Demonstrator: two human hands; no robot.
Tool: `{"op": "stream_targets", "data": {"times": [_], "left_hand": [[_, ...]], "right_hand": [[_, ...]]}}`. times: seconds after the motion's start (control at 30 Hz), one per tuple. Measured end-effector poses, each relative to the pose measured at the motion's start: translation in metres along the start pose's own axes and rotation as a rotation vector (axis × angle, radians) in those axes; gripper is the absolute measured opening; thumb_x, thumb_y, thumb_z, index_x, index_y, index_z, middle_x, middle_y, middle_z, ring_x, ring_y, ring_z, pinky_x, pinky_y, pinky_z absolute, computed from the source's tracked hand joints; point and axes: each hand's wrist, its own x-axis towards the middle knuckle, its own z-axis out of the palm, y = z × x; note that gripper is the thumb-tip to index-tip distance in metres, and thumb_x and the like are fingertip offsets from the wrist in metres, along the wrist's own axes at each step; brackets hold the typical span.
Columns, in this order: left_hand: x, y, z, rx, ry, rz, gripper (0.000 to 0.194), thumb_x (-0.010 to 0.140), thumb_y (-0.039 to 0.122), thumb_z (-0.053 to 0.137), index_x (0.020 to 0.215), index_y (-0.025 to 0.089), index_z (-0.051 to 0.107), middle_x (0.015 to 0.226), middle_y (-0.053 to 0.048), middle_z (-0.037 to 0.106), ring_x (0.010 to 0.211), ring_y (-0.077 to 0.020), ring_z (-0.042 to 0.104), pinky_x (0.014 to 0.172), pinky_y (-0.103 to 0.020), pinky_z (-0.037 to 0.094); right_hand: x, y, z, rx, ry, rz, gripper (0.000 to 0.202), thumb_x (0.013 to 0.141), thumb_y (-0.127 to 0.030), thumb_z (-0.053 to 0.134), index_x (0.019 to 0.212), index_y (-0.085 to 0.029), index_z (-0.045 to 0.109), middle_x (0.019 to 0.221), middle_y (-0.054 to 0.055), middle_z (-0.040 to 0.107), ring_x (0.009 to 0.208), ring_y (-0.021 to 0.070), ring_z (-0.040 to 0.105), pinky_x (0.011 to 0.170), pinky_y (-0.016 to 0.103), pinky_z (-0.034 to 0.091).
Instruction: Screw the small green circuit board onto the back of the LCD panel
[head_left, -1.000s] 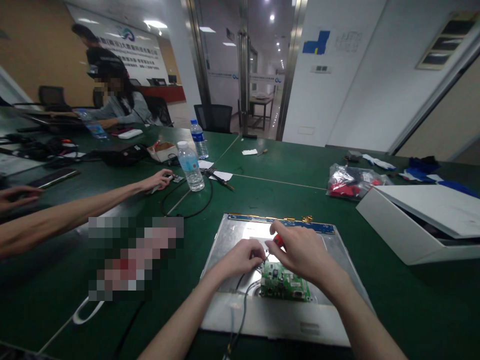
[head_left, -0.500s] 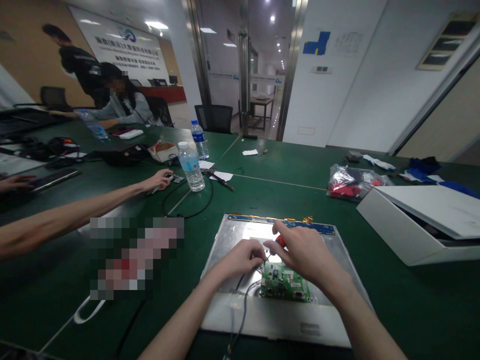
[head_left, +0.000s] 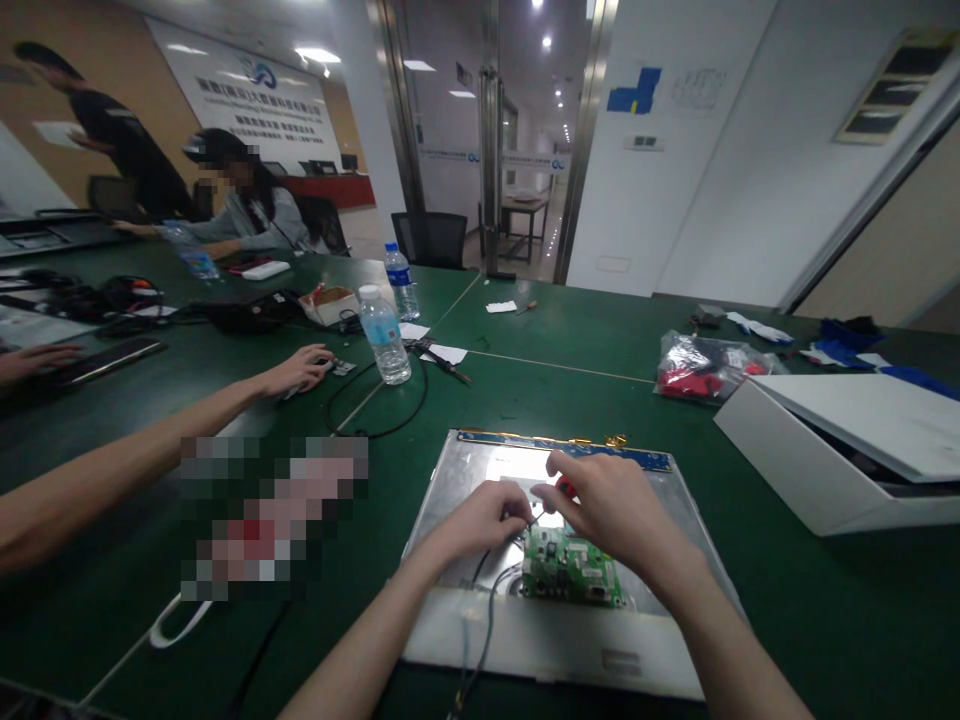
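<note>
A metal-backed display panel (head_left: 442, 625) lies on the green table, with a green circuit board (head_left: 574, 572) on its middle. Over the board's upper right, my right hand (head_left: 611, 500) is closed around a screwdriver (head_left: 568, 488) with a red handle; its thin shaft slants down to the left. My left hand (head_left: 491, 515) is closed in a pinch by the board's upper left corner, close to the screwdriver's tip. What lies between those fingertips is hidden. Dark cables (head_left: 491, 625) run from beside the board over the panel's near edge. A narrow blue circuit strip (head_left: 645, 459) lines the far edge.
To the right stand a white box (head_left: 810, 470) and a plastic bag (head_left: 694, 370) with red items. Beyond the panel to the left are water bottles (head_left: 386, 335) and a soldering iron (head_left: 450, 368) with its cord. A co-worker's arm (head_left: 150, 440) reaches in from the left.
My hands stay almost in place, with the screwdriver's red handle turned slightly. The co-worker's hand at the left has drawn back a little. A standing person in the background has moved left.
</note>
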Motion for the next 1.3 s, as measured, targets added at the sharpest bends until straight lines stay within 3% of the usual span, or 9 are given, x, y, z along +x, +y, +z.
{"op": "stream_targets", "data": {"times": [0.23, 0.43, 0.57, 0.77, 1.0, 1.1, 1.3], "left_hand": [[-0.0015, 0.0006, 0.0009, 0.015, 0.014, -0.015, 0.015, 0.072, 0.006, 0.053, 0.075, 0.014, 0.066, 0.069, 0.000, 0.058, 0.067, -0.0136, 0.052, 0.063, -0.022, 0.040], [-0.0004, -0.0003, 0.0001, 0.007, -0.002, -0.017, 0.017, 0.072, 0.008, 0.054, 0.081, 0.014, 0.067, 0.072, -0.001, 0.061, 0.070, -0.0146, 0.054, 0.063, -0.022, 0.040], [0.0003, -0.0008, 0.0009, -0.010, -0.003, -0.017, 0.018, 0.071, 0.006, 0.055, 0.081, 0.013, 0.067, 0.073, -0.001, 0.062, 0.069, -0.0142, 0.054, 0.063, -0.022, 0.040], [-0.0012, -0.0011, 0.0020, -0.003, 0.011, -0.029, 0.017, 0.071, 0.007, 0.053, 0.078, 0.014, 0.067, 0.069, 0.000, 0.060, 0.066, -0.0136, 0.053, 0.061, -0.021, 0.040], [0.0001, -0.0024, 0.0014, -0.014, -0.012, 0.001, 0.018, 0.071, 0.005, 0.054, 0.080, 0.014, 0.068, 0.074, -0.002, 0.063, 0.069, -0.0144, 0.055, 0.063, -0.022, 0.042], [0.0001, -0.0030, 0.0016, -0.025, -0.002, -0.009, 0.017, 0.071, 0.005, 0.055, 0.078, 0.014, 0.067, 0.071, -0.001, 0.062, 0.067, -0.0141, 0.056, 0.063, -0.022, 0.042], [-0.0004, -0.0027, 0.0009, -0.005, -0.011, -0.015, 0.016, 0.071, 0.007, 0.056, 0.078, 0.015, 0.067, 0.070, 0.000, 0.062, 0.067, -0.0145, 0.055, 0.063, -0.023, 0.042]], "right_hand": [[-0.0043, 0.0007, -0.0003, 0.123, 0.039, -0.060, 0.019, 0.081, -0.026, 0.051, 0.099, -0.019, 0.054, 0.083, 0.003, 0.068, 0.067, 0.0165, 0.060, 0.052, 0.026, 0.027], [-0.0009, 0.0001, -0.0002, 0.061, 0.016, -0.020, 0.018, 0.086, -0.037, 0.052, 0.093, -0.022, 0.058, 0.075, 0.002, 0.069, 0.066, 0.0189, 0.062, 0.053, 0.026, 0.026], [0.0001, -0.0005, 0.0008, -0.009, 0.002, -0.006, 0.019, 0.091, -0.033, 0.044, 0.088, -0.022, 0.059, 0.071, 0.003, 0.068, 0.064, 0.0190, 0.061, 0.052, 0.026, 0.025], [-0.0043, -0.0010, 0.0006, 0.124, 0.022, -0.048, 0.020, 0.082, -0.024, 0.047, 0.101, -0.019, 0.052, 0.083, 0.004, 0.067, 0.066, 0.0165, 0.059, 0.054, 0.026, 0.028], [-0.0006, 0.0012, 0.0028, 0.072, 0.004, -0.006, 0.015, 0.087, -0.036, 0.050, 0.093, -0.022, 0.053, 0.074, 0.001, 0.069, 0.064, 0.0191, 0.061, 0.052, 0.026, 0.026], [0.0003, 0.0011, 0.0035, 0.023, -0.002, 0.013, 0.013, 0.089, -0.032, 0.046, 0.090, -0.022, 0.054, 0.071, 0.002, 0.068, 0.063, 0.0200, 0.061, 0.051, 0.027, 0.024], [-0.0042, 0.0015, 0.0025, 0.111, 0.034, -0.035, 0.016, 0.082, -0.023, 0.049, 0.097, -0.020, 0.050, 0.080, 0.002, 0.067, 0.065, 0.0183, 0.061, 0.052, 0.026, 0.027]]}}
